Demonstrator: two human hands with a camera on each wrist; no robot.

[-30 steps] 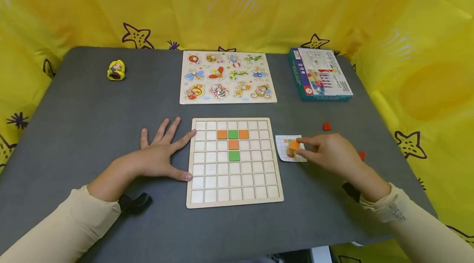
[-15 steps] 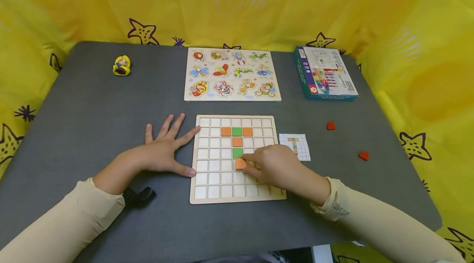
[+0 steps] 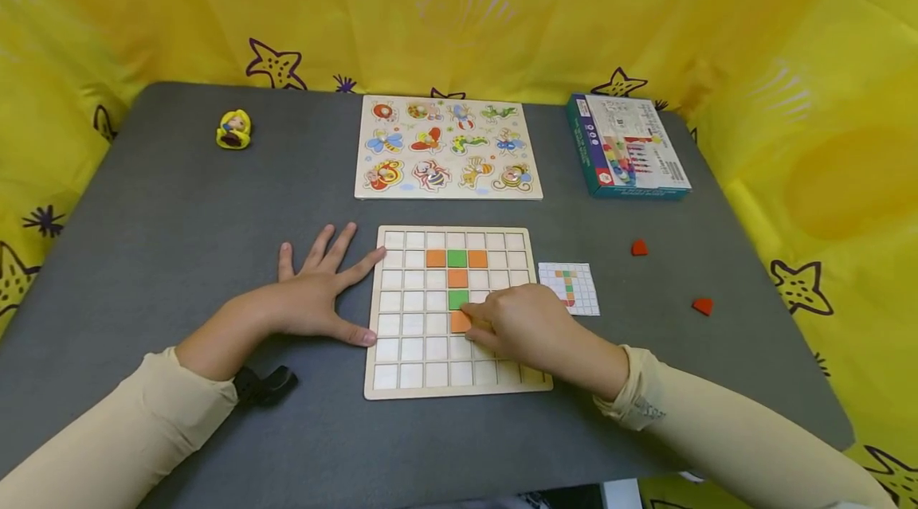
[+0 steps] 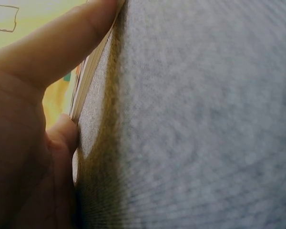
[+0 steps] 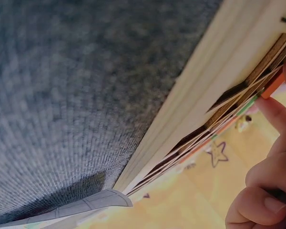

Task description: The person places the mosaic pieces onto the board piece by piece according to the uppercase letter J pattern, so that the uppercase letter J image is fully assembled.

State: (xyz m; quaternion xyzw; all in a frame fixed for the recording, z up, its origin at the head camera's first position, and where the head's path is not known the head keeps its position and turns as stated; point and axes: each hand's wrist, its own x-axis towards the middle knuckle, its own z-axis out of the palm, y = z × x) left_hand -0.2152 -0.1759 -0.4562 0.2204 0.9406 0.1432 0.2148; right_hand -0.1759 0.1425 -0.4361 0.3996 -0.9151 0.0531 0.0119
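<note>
A wooden grid board (image 3: pixel 459 392) lies in front of me. Its placed tiles are an orange tile (image 3: pixel 435 258), a green tile (image 3: pixel 457 258), another orange one to the right, then orange and green going down the middle column. My right hand (image 3: pixel 534 326) pinches one more orange tile (image 3: pixel 460 323) between thumb and forefinger, at the cell just below the lower green tile (image 3: pixel 457 299). In the right wrist view that orange tile (image 5: pixel 274 85) sits tilted over the board's surface. My left hand (image 3: pixel 308 302) is spread flat, thumb and forefinger touching the board's left edge.
Right of the board lies a pattern card (image 3: pixel 584 290); farther right are two red pieces, one red piece (image 3: pixel 639 248) behind the other red piece (image 3: pixel 703 306). At the back stand an insect puzzle (image 3: pixel 448 146), a boxed set (image 3: pixel 631 146) and a small yellow figure (image 3: pixel 233 130).
My right hand has carried the orange tile left from over the pattern card to the middle column, then lowered it at the cell below the green tile. The left hand has stayed at the board's edge.
</note>
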